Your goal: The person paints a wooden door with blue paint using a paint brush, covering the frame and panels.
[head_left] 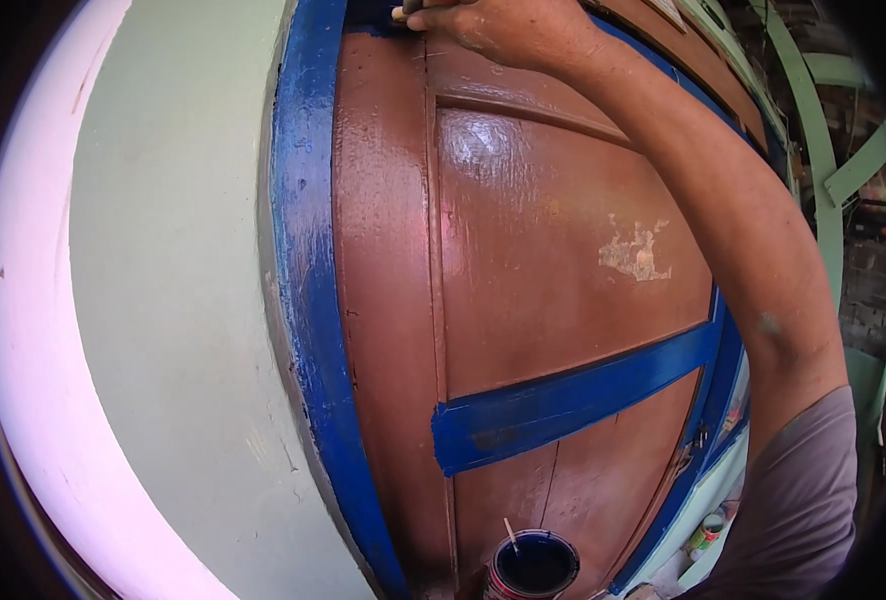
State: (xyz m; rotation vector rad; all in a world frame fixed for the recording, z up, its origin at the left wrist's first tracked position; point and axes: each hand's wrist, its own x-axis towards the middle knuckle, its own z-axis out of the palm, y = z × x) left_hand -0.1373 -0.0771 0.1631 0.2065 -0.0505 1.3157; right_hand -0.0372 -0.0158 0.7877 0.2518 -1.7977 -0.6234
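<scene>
My right hand [478, 28] is at the top edge of the view, its fingers closed round a paintbrush [399, 14] with a light handle tip. The brush is against the blue top part of a brown panelled door [553, 250], and its bristles are hard to make out. Blue paint covers the door frame [308, 220] and the middle rail [573, 400]. At the bottom a paint can [533, 565] of dark blue paint has a thin stick [512, 535] standing in it. What supports the can is cut off, and my left hand does not show.
A pale green wall [173, 270] runs along the left, with a white curved surface [28, 250] beyond it. Bare, peeled paint [638, 252] marks the door panel. A small tin [705, 535] stands low at the right, and green boards [813, 150] rise behind my arm.
</scene>
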